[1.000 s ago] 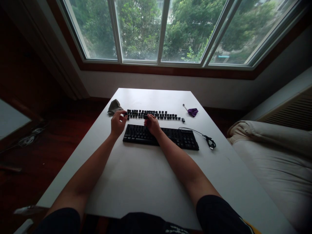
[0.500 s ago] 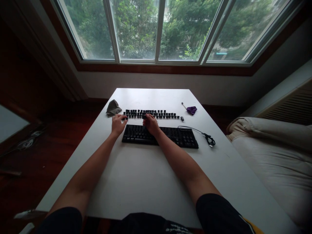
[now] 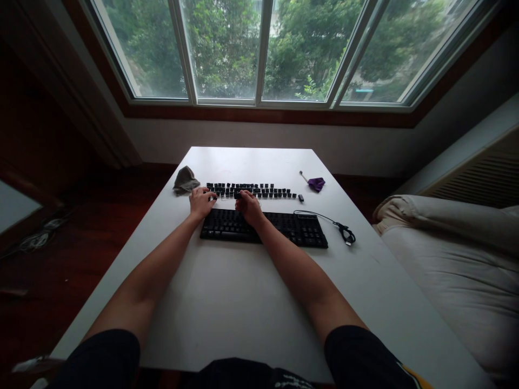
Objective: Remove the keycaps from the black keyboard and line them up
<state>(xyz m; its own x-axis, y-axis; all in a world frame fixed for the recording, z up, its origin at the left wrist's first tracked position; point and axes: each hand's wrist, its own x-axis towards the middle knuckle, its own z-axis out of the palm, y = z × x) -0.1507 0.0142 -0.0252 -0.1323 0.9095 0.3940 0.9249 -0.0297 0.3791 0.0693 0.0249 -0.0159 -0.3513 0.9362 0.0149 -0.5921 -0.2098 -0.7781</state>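
A black keyboard (image 3: 284, 228) lies across the white table (image 3: 227, 302). Behind it runs a row of loose black keycaps (image 3: 263, 191). My left hand (image 3: 201, 201) rests at the keyboard's far left corner, its fingers curled down near the left end of the keycap row. My right hand (image 3: 247, 207) sits over the keyboard's upper edge, fingers pinched on a small dark thing at the row, probably a keycap; it is too small to be sure.
A crumpled grey cloth (image 3: 185, 180) lies left of the keycaps. A purple cloth with a small stick (image 3: 315, 183) sits at the back right. The keyboard's cable (image 3: 344, 231) coils to the right. A pale cushion (image 3: 454, 259) borders the table's right side.
My left hand has come down from above the keycap row to the keyboard's left corner. My right hand has stayed about where it was. The view has shifted slightly.
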